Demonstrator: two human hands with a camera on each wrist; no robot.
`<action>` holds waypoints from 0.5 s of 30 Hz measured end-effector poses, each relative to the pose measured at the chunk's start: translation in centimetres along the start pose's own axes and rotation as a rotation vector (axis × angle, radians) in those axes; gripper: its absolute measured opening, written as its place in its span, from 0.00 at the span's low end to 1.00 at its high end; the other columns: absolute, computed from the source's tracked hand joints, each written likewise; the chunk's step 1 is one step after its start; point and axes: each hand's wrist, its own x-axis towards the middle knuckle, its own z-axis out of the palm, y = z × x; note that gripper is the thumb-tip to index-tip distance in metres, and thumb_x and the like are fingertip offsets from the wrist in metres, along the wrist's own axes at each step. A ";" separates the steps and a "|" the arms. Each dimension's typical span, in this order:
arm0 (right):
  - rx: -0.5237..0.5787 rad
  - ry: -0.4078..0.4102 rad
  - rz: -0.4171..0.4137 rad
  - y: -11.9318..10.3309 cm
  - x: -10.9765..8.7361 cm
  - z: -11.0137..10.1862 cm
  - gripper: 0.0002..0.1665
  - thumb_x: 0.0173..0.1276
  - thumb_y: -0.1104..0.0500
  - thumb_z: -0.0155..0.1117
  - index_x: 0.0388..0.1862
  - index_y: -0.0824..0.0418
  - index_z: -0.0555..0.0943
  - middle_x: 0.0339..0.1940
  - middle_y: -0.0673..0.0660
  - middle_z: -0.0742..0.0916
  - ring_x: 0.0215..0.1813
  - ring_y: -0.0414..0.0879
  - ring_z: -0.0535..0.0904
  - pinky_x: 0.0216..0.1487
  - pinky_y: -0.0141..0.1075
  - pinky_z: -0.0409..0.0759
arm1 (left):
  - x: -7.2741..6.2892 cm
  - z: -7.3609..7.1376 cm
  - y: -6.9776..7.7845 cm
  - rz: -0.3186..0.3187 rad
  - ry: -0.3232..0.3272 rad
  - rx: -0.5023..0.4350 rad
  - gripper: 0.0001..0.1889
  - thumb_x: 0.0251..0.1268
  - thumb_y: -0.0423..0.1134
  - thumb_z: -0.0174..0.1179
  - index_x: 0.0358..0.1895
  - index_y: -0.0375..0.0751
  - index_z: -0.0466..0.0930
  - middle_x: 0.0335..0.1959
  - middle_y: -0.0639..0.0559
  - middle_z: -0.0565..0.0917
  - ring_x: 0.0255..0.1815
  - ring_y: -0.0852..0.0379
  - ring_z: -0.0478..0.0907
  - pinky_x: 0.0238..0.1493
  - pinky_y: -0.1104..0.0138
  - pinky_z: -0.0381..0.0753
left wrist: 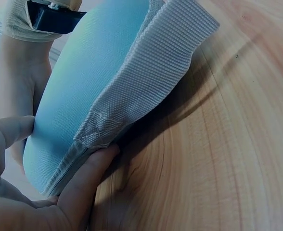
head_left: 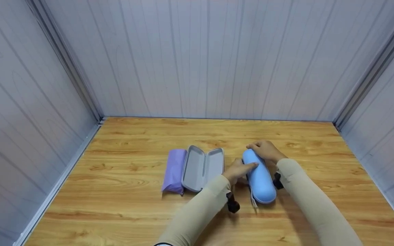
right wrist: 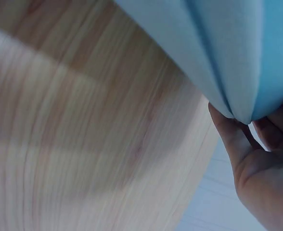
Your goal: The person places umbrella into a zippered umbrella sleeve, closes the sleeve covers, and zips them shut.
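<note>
A blue glasses case (head_left: pixel 260 182), rounded and with a zip seam along its side, lies lengthwise on the table at right of centre. My left hand (head_left: pixel 239 169) grips its left side, thumb on top and fingers low along the seam. At the far end, my right hand (head_left: pixel 266 150) holds the tip; in the right wrist view its thumb and fingers (right wrist: pixel 228 132) pinch near the end of the seam. A grey woven strap (left wrist: pixel 151 72) hangs from the case's side in the left wrist view. The case looks closed; any zip pull is hidden by the fingers.
Left of the hands, a grey hard case (head_left: pixel 193 167) lies open on the wooden table (head_left: pixel 121 205). A purple pouch (head_left: pixel 174 169) rests against its left side. Pale panelled walls (head_left: pixel 207 61) enclose the table at the back and both sides.
</note>
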 end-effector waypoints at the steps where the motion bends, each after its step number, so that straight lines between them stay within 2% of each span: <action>1: 0.003 -0.001 0.001 0.0 -0.1 -0.1 0.25 0.83 0.53 0.46 0.63 0.69 0.79 0.61 0.67 0.82 0.57 0.58 0.80 0.53 0.48 0.78 | 0.0 0.0 0.0 0.003 -0.003 -0.003 0.26 0.71 0.44 0.63 0.65 0.32 0.69 0.52 0.40 0.80 0.54 0.41 0.80 0.48 0.45 0.83; 3: 0.037 -0.001 0.013 0.1 -0.3 -0.2 0.25 0.83 0.53 0.46 0.63 0.69 0.79 0.59 0.67 0.83 0.51 0.52 0.81 0.49 0.43 0.78 | 0.0 0.0 0.0 0.011 -0.008 -0.009 0.27 0.71 0.43 0.63 0.65 0.32 0.68 0.52 0.39 0.80 0.54 0.40 0.79 0.48 0.45 0.82; 6: 0.112 -0.009 0.035 0.3 -0.5 -0.5 0.24 0.83 0.54 0.47 0.59 0.70 0.81 0.45 0.68 0.86 0.35 0.43 0.77 0.42 0.38 0.76 | 0.0 0.0 -0.1 0.019 -0.010 -0.017 0.27 0.71 0.43 0.62 0.66 0.32 0.68 0.53 0.38 0.79 0.54 0.39 0.80 0.48 0.43 0.82; 8: 0.169 -0.024 0.042 0.5 -0.5 -0.7 0.23 0.83 0.55 0.48 0.58 0.72 0.82 0.44 0.66 0.86 0.35 0.43 0.76 0.43 0.38 0.76 | -0.1 0.0 -0.2 0.021 -0.007 -0.022 0.27 0.71 0.43 0.62 0.67 0.33 0.68 0.53 0.38 0.80 0.55 0.39 0.79 0.47 0.43 0.82; 10: 0.211 -0.051 0.044 0.7 -0.5 -0.8 0.23 0.83 0.57 0.47 0.59 0.73 0.80 0.47 0.69 0.85 0.41 0.50 0.80 0.50 0.41 0.79 | 0.0 0.1 -0.2 0.020 -0.006 -0.026 0.27 0.71 0.43 0.62 0.67 0.33 0.69 0.53 0.38 0.80 0.55 0.39 0.79 0.48 0.42 0.82; 11: 0.226 -0.067 0.036 0.8 -0.5 -0.9 0.23 0.83 0.58 0.47 0.61 0.75 0.78 0.55 0.69 0.84 0.51 0.55 0.81 0.57 0.45 0.78 | -0.1 0.1 -0.2 0.018 -0.004 -0.027 0.27 0.71 0.43 0.62 0.67 0.33 0.68 0.53 0.38 0.80 0.55 0.38 0.79 0.48 0.42 0.82; 13: 0.248 -0.092 0.027 1.0 -0.4 -1.0 0.23 0.83 0.60 0.45 0.65 0.75 0.74 0.65 0.69 0.78 0.66 0.62 0.73 0.65 0.51 0.73 | -0.1 0.1 -0.2 0.016 0.002 -0.028 0.27 0.71 0.43 0.62 0.67 0.32 0.68 0.53 0.38 0.80 0.55 0.38 0.79 0.49 0.42 0.81; 15: 0.251 -0.105 0.026 1.2 -0.2 -1.1 0.23 0.82 0.62 0.43 0.67 0.74 0.72 0.69 0.70 0.74 0.72 0.65 0.66 0.69 0.54 0.68 | -0.1 0.1 -0.2 0.016 0.006 -0.032 0.28 0.71 0.43 0.62 0.67 0.32 0.68 0.53 0.38 0.79 0.55 0.39 0.79 0.49 0.42 0.81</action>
